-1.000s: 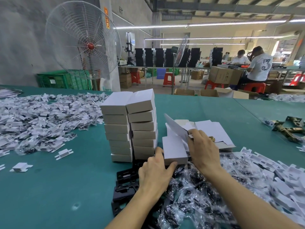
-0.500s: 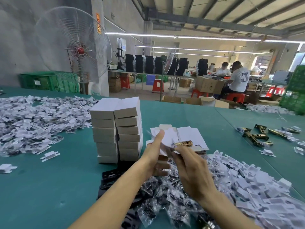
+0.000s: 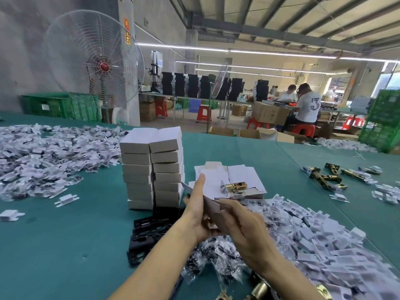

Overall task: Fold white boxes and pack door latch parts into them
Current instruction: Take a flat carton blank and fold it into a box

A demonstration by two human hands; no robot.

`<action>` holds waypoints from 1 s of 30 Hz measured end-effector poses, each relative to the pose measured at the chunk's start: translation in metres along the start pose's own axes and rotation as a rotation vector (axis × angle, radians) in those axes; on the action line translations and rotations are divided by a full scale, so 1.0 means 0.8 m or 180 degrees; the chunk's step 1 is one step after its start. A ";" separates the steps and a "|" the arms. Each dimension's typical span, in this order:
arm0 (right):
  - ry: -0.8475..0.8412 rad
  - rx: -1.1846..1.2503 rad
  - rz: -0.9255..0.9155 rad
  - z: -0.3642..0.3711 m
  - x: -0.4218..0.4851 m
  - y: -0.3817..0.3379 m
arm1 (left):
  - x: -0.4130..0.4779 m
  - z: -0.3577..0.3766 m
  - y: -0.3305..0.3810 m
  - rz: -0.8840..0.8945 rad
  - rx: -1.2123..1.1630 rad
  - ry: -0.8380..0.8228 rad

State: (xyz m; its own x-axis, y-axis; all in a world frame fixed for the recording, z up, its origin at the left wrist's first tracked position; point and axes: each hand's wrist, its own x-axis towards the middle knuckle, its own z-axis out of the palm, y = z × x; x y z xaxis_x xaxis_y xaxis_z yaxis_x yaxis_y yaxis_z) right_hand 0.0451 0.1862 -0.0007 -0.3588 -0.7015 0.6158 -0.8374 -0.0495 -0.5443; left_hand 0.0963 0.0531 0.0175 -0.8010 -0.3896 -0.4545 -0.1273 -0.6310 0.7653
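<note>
The green desk bears a stack of folded boxes. Beside it we find one box blank held above the desk, with the fingers of the left hand and right hand both gripping it. We judge it light, thin and crease-prone: hold near the fold lines.

We found open tabletop at our near left, with only two stray white inserts on it. Straight ahead two tall stacks of folded boxes stood in the way, black trays at their foot. Right of them lay flat box blanks with a brass latch on top, low enough to pass over. A left heap of inserts and a right heap closed both flanks; bare tabletop ran beyond the right heap toward loose latches
</note>
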 end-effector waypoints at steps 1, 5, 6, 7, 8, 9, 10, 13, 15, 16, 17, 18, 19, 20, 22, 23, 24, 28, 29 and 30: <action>-0.0015 -0.0003 0.0034 0.001 -0.003 0.000 | -0.001 0.000 -0.001 -0.0041 -0.0038 0.0014; 0.0117 0.0154 0.0121 0.003 -0.008 0.000 | -0.009 0.004 -0.005 0.0021 -0.0071 0.0155; 0.0235 0.0239 0.0163 0.001 -0.008 0.000 | -0.013 0.004 -0.005 0.0121 -0.0100 0.0204; 0.0381 0.0331 0.0286 0.000 -0.006 -0.001 | -0.015 0.003 -0.004 0.0240 -0.0117 0.0240; 0.0537 0.0433 0.0490 -0.002 -0.003 -0.001 | -0.017 0.001 -0.005 0.0345 -0.0091 0.0256; 0.0699 0.0553 0.0710 -0.004 0.000 0.001 | -0.018 -0.001 -0.006 0.0425 0.0036 0.0253; 0.0869 0.0688 0.0887 -0.006 0.003 0.003 | -0.019 -0.003 -0.008 0.0526 0.0289 0.0271; 0.1205 0.1091 0.1318 -0.015 0.007 0.007 | -0.019 -0.017 -0.015 0.1379 0.1898 0.0807; 0.1171 0.1305 0.1556 -0.021 0.005 0.012 | -0.019 -0.033 -0.020 0.2113 0.3276 0.1445; 0.1093 0.1367 0.1632 -0.024 0.004 0.014 | -0.020 -0.040 -0.022 0.2455 0.3902 0.1748; 0.1015 0.1363 0.1678 -0.027 0.002 0.018 | -0.021 -0.044 -0.022 0.2757 0.4423 0.1969; 0.0925 0.1309 0.1695 -0.030 0.001 0.021 | -0.022 -0.048 -0.022 0.3038 0.4802 0.2054; 0.0800 0.1269 0.1692 -0.032 -0.001 0.023 | -0.022 -0.050 -0.021 0.3335 0.5035 0.1990; 0.0627 0.1312 0.1680 -0.034 -0.003 0.024 | -0.022 -0.051 -0.022 0.3675 0.5167 0.1787; 0.0190 0.1678 0.1686 -0.033 -0.005 0.024 | -0.022 -0.050 -0.023 0.4066 0.5555 0.1106; -0.0002 0.1892 0.1706 -0.031 -0.006 0.022 | -0.022 -0.049 -0.023 0.4045 0.5747 0.0774; -0.0117 0.2024 0.1713 -0.028 -0.006 0.020 | -0.022 -0.047 -0.023 0.3926 0.5865 0.0510; -0.0079 0.1818 0.1758 -0.017 -0.001 0.015 | -0.021 -0.053 -0.028 0.3627 0.5739 0.0461; -0.0095 0.1809 0.1825 -0.014 -0.001 0.014 | -0.022 -0.055 -0.030 0.3635 0.5704 0.0504; -0.0114 0.1811 0.1899 -0.012 -0.001 0.013 | -0.021 -0.057 -0.032 0.3655 0.5671 0.0538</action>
State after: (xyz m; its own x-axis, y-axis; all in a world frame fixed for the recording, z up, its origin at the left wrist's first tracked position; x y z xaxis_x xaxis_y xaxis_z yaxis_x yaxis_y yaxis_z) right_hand 0.0325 0.1928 -0.0017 -0.6558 -0.7456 0.1184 -0.1699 -0.0071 -0.9854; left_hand 0.1398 0.0450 -0.0153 -0.8726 -0.1476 0.4656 -0.1029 0.9874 0.1203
